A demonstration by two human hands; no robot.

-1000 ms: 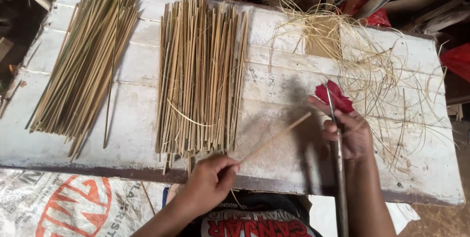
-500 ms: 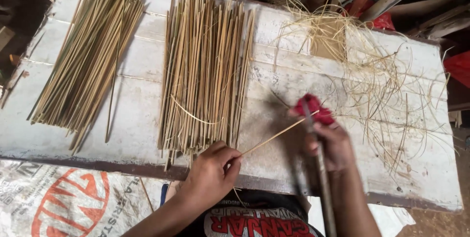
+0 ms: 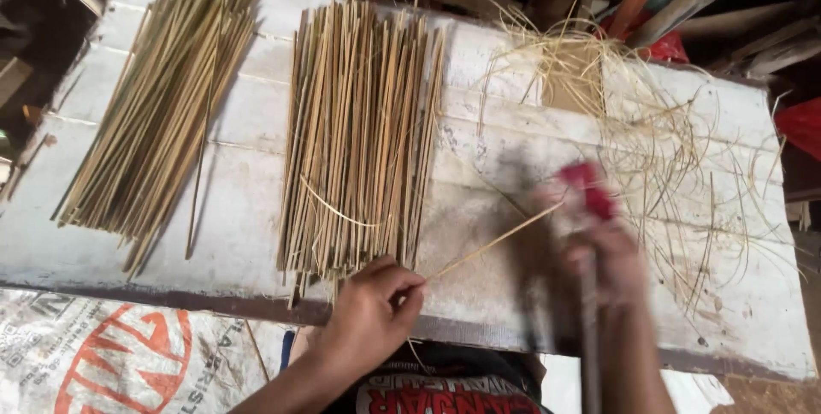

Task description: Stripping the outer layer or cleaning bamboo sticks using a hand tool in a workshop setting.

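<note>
One thin bamboo stick (image 3: 492, 245) is pinched in the left hand (image 3: 369, 311); the blurred right hand (image 3: 603, 251) seemingly grips a red-handled blade (image 3: 588, 190); stroke steadily.

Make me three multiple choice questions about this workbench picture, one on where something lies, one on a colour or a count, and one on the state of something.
1. Where does the loose tangle of pale straw-like shavings lie on the whitewashed wooden plank bench?
A. on its right part
B. on its left part
C. under the bench

2. How many laid-out bundles of thin bamboo sticks are on the bench?
A. one
B. two
C. four

3. What is the left hand doing?
A. resting flat and empty
B. pinching one thin pale bamboo splint
C. gripping a whole bundle

Answers: 1 A, the shavings spread right of both bundles. 2 B, a greenish bundle lies left and a paler bundle in the middle. 3 B, the fingers close on the splint's near end, which runs towards the blurred right hand with its red-wrapped tool.
</note>
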